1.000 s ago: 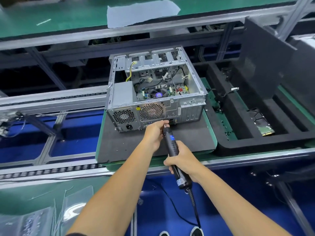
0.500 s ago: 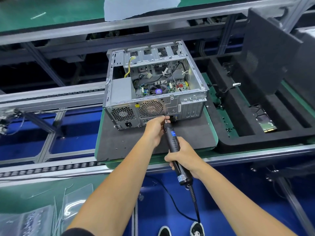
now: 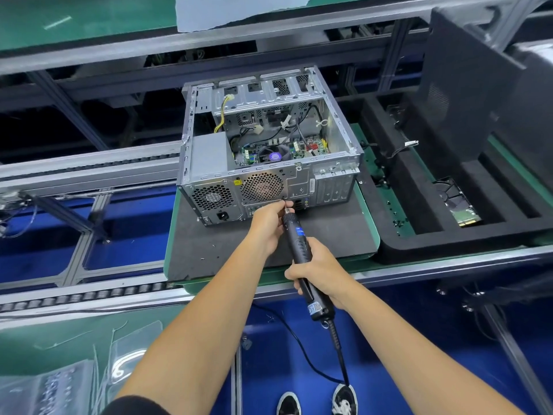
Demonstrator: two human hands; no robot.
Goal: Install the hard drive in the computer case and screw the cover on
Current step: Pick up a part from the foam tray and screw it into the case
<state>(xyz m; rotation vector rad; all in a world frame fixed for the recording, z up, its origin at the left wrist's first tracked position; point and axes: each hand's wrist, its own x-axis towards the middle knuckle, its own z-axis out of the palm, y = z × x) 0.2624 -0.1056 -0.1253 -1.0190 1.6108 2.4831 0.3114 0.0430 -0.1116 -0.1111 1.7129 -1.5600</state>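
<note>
An open silver computer case (image 3: 338, 130) lies on a dark foam pad (image 3: 209, 250), its rear panel toward me and its inside uncovered. My right hand (image 3: 320, 271) grips a black electric screwdriver (image 3: 299, 244) whose tip points at the rear panel just below the round fan grille. My left hand (image 3: 269, 223) pinches the bit at the screwdriver's tip against the panel. A bare hard drive (image 3: 463, 211) lies in a slot of the black foam tray (image 3: 449, 244) on the right. The dark side cover (image 3: 466, 94) leans upright at the back right.
Small loose screws (image 3: 398, 223) lie on the green strip between pad and tray. The screwdriver's cable (image 3: 338, 354) hangs down toward my shoes. Conveyor rails (image 3: 89, 169) run to the left, and plastic bags (image 3: 59, 381) lie on the green bench at lower left.
Both hands and the screwdriver have kept their hold at the rear panel, the tip staying at the same spot. The view has shifted slightly.
</note>
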